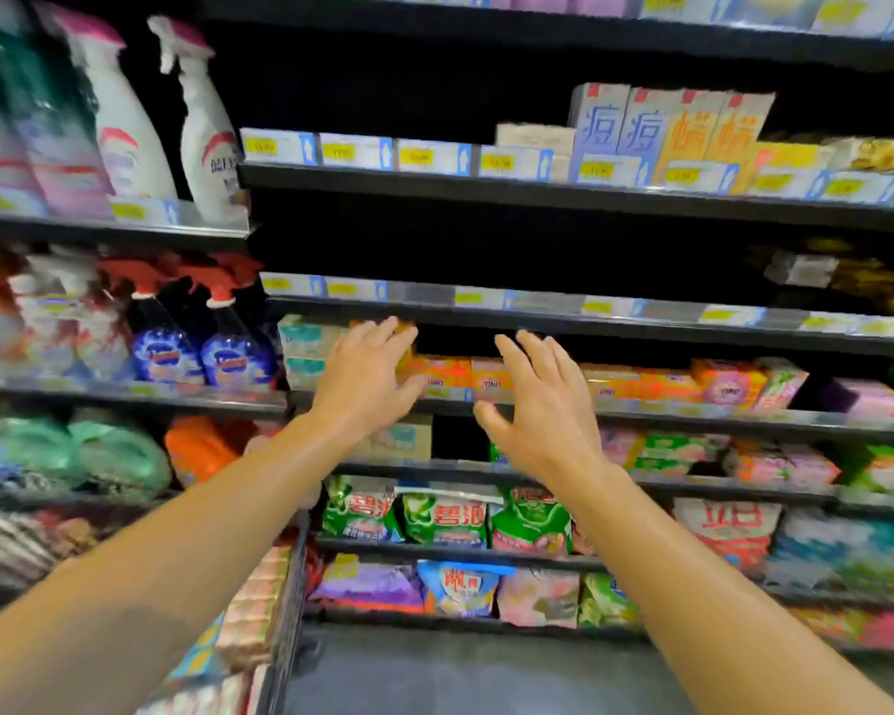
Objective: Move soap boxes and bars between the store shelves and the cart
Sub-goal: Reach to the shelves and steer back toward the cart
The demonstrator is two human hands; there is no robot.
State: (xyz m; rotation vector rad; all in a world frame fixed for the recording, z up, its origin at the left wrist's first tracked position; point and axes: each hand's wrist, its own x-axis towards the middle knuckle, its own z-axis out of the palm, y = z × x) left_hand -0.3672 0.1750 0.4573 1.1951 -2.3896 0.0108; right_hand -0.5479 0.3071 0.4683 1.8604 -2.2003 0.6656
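Nearest, at lower left: cart [285,601], its dark wire wall partly in view, with stacked pink soap packs [251,606] against its inner side, so some stock already in the cart. Beyond, both bare forearms extended toward the shelving. Left hand [365,376] with fingers spread and straight, gripping nothing, fingertips at the front edge of the soap shelf [692,412] near the teal boxes [305,348]. Right hand [543,405] likewise spread, thumb out, empty, just in front of the orange soap boxes [455,376] lined along that shelf's front edge. Contact with any box not determinable. Farther up: blue and orange upright boxes [667,131] on a higher shelf, spray bottles [197,116] at upper left. Judged stage: mid-task, reach toward the shelf row, no box in hand; direction of transfer not determinable.
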